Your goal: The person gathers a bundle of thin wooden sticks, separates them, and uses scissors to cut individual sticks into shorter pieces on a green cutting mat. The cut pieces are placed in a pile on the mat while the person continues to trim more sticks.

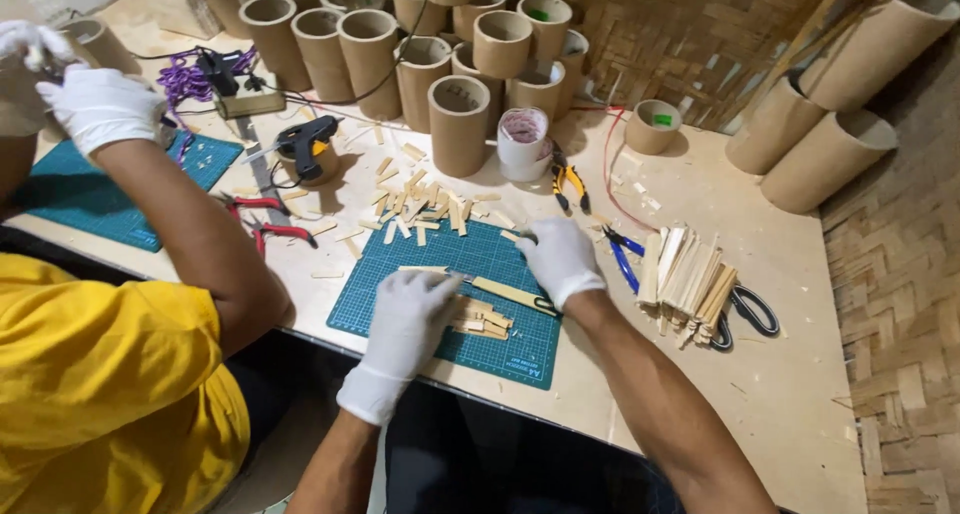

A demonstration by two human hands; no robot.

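Both gloved hands work over the green cutting mat [500,264]. Left hand [412,309] lies fingers down, pinning a long bamboo strip [505,292] on the mat; right hand [562,259] is curled around a small cutter. Short cut pieces [420,206] already lie heaped beyond the mat, more beside the strip. Many uncut strips [685,269] wait bundled at right, so I judge much remains.

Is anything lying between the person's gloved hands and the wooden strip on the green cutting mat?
Nothing visible does. The left hand presses directly on the wooden strip on the green cutting mat, and the right hand sits at its far end. The cut wood pieces lie beside it, nearer the person.
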